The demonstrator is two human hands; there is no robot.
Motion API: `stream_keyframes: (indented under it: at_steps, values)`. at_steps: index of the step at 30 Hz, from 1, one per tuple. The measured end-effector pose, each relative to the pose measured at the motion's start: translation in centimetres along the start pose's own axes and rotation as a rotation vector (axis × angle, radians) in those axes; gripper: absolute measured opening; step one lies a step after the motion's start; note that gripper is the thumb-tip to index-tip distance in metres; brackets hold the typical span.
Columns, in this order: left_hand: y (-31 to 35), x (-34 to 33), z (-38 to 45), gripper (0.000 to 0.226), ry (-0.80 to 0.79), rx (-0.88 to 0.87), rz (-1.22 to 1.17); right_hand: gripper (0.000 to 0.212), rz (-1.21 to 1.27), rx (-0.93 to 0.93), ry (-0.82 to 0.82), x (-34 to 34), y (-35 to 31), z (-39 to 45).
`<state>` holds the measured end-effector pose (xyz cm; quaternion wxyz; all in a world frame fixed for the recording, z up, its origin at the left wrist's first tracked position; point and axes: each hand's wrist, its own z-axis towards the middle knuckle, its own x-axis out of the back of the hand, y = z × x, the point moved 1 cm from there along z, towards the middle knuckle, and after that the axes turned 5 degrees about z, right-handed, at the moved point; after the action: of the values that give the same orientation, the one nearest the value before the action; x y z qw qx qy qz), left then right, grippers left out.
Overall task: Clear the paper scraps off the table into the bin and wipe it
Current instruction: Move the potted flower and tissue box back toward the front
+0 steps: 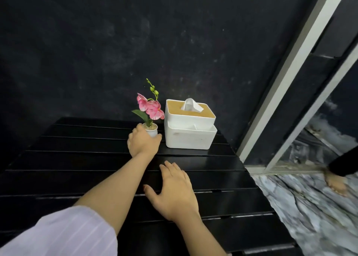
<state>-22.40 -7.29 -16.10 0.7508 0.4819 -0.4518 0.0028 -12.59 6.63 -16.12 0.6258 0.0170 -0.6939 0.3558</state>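
Head view, looking down on a black slatted tabletop (77, 159) against a dark wall. Left hand (143, 141) reaches to the far side, fingers curled round a small white pot (152, 131) holding a pink flower (150, 106); the pot stands upright on the tabletop. Right hand (174, 190) lies flat, palm down, fingers straight and released, nearer the middle, holding nothing. Just right of the pot, near but apart, a white tissue box (189, 135) with a tan lid; one tissue (190, 104) sticks up from the slot. No brand, label or writing legible on anything. No paper scraps or bin in view; the tabletop surface looks glossy. Pale striped sleeve (58, 234) at lower left. Marbled floor (310, 207) at right, another person's bare foot (336, 186) on it.
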Motion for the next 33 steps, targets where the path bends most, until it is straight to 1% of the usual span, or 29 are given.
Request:
stream_keyframes:
  at_steps: [4, 8, 12, 16, 19, 22, 28, 33]
  values:
    - [0.3, -0.3, 0.4, 0.06, 0.044, 0.035, 0.022, 0.073, 0.003, -0.002, -0.005, 0.1, -0.1, 0.0]
    - [0.0, 0.2, 0.5, 0.052, 0.046, 0.04, -0.029, 0.073, 0.003, -0.004, -0.008, -0.1, -0.1, 0.0]
    - [-1.3, 2.0, -0.2, 0.047, -0.039, 0.015, -0.137, 0.073, 0.004, -0.001, 0.0, 0.0, -0.1, 0.1]
    - [-3.7, 5.4, -2.0, 0.046, -0.137, -0.039, -0.21, 0.074, -0.002, -0.008, -0.003, 0.1, -0.3, 0.1]
    - [-5.2, 7.9, -3.5, 0.048, -0.202, -0.083, -0.187, 0.073, 0.001, -0.011, -0.001, 0.1, -0.4, 0.1]
    - [-6.5, 9.8, -4.6, 0.048, -0.234, -0.09, -0.176, 0.073, -0.006, -0.01, 0.001, 0.2, -0.6, 0.1]
    - [-7.9, 11.8, -6.9, 0.048, -0.24, -0.092, -0.191, 0.072, -0.021, -0.013, 0.003, 0.2, -0.7, -0.1]
    - [-8.6, 12.0, -8.8, 0.045, -0.197, -0.068, -0.217, 0.072, -0.025, -0.015, 0.012, 0.3, -0.9, -0.2]
